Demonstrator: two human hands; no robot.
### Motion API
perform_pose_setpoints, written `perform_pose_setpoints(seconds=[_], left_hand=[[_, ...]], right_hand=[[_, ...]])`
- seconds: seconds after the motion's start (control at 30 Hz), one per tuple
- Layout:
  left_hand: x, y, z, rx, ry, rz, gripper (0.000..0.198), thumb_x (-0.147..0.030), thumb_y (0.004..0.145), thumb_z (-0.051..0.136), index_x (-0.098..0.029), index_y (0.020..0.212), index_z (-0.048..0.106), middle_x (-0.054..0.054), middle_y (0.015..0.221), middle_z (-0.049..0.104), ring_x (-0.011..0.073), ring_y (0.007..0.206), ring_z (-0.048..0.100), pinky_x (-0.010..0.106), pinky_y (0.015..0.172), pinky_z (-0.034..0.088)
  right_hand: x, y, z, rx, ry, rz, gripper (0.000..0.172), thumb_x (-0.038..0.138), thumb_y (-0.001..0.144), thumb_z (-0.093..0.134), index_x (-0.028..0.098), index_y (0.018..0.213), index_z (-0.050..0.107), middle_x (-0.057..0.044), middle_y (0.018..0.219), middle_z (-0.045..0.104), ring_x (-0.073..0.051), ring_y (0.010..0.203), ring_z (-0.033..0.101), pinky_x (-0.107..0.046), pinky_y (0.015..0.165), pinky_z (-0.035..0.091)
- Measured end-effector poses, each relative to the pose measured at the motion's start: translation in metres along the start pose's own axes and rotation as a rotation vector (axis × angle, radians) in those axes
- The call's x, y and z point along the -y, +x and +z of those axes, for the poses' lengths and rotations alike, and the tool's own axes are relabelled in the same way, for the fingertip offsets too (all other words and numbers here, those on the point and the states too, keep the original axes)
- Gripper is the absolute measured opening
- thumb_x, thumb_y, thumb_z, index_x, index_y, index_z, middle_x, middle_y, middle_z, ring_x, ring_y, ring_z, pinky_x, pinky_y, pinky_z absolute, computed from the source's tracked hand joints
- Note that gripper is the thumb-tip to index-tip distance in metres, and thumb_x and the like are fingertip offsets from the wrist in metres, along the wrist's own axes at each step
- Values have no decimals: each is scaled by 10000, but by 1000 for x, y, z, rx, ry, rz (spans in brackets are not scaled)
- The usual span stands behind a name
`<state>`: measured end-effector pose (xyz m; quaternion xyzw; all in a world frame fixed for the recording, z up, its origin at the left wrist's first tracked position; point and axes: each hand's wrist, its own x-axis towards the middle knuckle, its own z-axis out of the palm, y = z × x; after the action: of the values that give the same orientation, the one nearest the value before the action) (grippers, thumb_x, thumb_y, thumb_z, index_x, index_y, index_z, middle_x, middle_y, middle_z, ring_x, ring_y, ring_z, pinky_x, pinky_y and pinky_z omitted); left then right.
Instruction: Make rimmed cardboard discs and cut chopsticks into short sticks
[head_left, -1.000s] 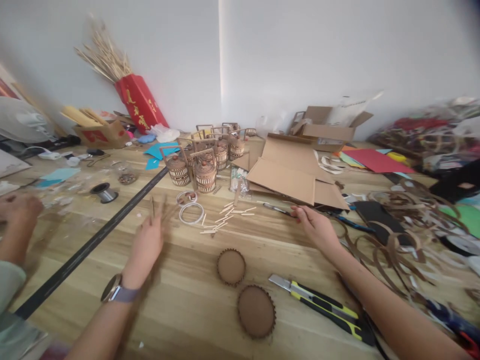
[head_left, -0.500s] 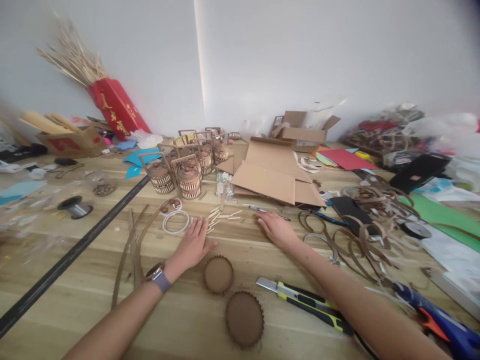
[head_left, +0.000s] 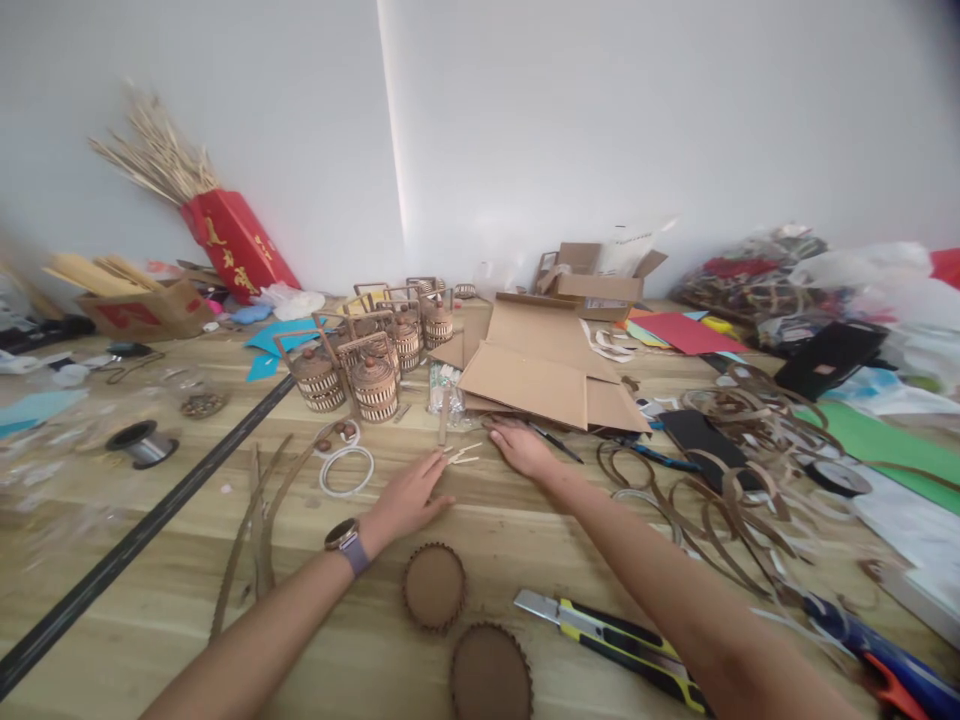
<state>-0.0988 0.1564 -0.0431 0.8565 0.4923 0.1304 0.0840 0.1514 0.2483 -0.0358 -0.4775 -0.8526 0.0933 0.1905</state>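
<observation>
My left hand lies palm down on the table, fingers stretched out and holding nothing I can see. Short pale sticks lie just past its fingertips, and part of the pile may be under the hand. On the other side of them, my right hand rests flat with its fingers extended, beside a pen. Nearer to me are two round brown discs with notched rims, a smaller one and a larger one. A white ring lies left of my left hand.
Small lidded woven baskets with handles stand behind my left hand. Flattened cardboard lies beyond my right hand. A utility knife and a glue gun are near my right forearm, with curled brown strips at the right.
My left hand has slid right across the sticks, which now show as a smaller cluster between the hands. My right hand has shifted slightly left. The camera view has tilted upward.
</observation>
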Motion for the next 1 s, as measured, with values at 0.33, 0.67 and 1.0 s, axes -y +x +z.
perform_pose_setpoints(seconds=[0.33, 0.67, 1.0], left_hand=[[-6, 10, 0, 26, -82, 131, 622, -481, 965, 442, -131, 1476, 380, 179, 1527, 397, 261, 1421, 372, 440, 1159, 346], [-51, 50, 16, 38, -98, 295, 541, -466, 992, 389, -154, 1430, 449, 127, 1480, 487, 196, 1393, 413, 357, 1162, 340], [-27, 24, 16, 42, 28, 89, 875, -700, 910, 308, -42, 1488, 316, 269, 1548, 303, 363, 1466, 231, 542, 1164, 231]], right_hand=[[1, 22, 1, 45, 132, -15, 321, 345, 948, 583, 186, 1226, 584, -91, 1259, 598, -225, 1059, 617, -446, 891, 533], [14, -46, -18, 85, 334, -3, 354, 372, 1022, 388, 199, 1214, 630, -100, 1220, 678, -227, 1115, 635, -460, 984, 491], [12, -135, -94, -35, 353, 188, 492, 474, 977, 322, 189, 1167, 675, -95, 955, 737, -249, 942, 678, -412, 904, 513]])
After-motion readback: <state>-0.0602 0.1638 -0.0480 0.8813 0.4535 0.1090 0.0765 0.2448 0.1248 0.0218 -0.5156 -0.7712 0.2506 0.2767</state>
